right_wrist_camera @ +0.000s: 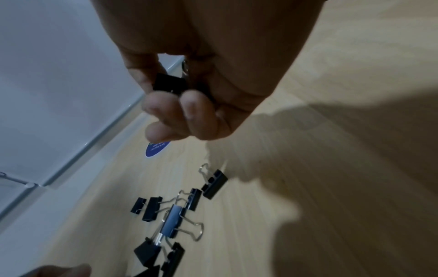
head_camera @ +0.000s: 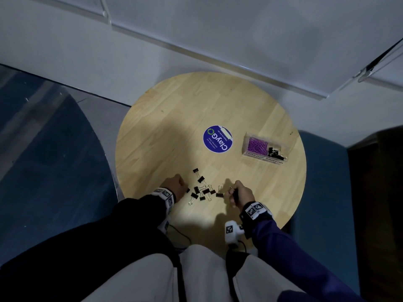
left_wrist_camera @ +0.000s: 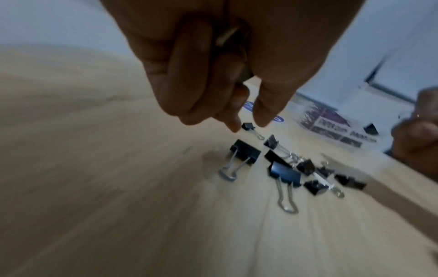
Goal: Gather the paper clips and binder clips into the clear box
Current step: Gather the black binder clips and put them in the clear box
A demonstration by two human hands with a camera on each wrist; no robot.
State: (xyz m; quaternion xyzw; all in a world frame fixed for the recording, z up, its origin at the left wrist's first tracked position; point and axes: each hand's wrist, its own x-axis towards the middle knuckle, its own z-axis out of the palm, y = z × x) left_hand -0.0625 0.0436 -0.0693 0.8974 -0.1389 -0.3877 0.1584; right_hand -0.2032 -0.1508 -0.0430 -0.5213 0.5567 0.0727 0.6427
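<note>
Several black binder clips (head_camera: 202,189) lie scattered on the round wooden table (head_camera: 174,127) between my two hands. My left hand (head_camera: 180,186) hovers at the left of the pile with its fingers curled; the left wrist view shows a metal glint of a binder clip (left_wrist_camera: 226,37) inside the fist. Its fingertips (left_wrist_camera: 233,127) hang just above a small clip (left_wrist_camera: 247,126). My right hand (head_camera: 234,192) pinches a black binder clip (right_wrist_camera: 169,84) above the right end of the pile. The clear box (head_camera: 265,158) stands at the far right, holding purple paper clips (head_camera: 257,144) and black binder clips.
A round blue sticker (head_camera: 217,138) lies at the table's middle, left of the box. A white wall runs behind the table. Blue seats flank it left and right. My knees are under the near edge.
</note>
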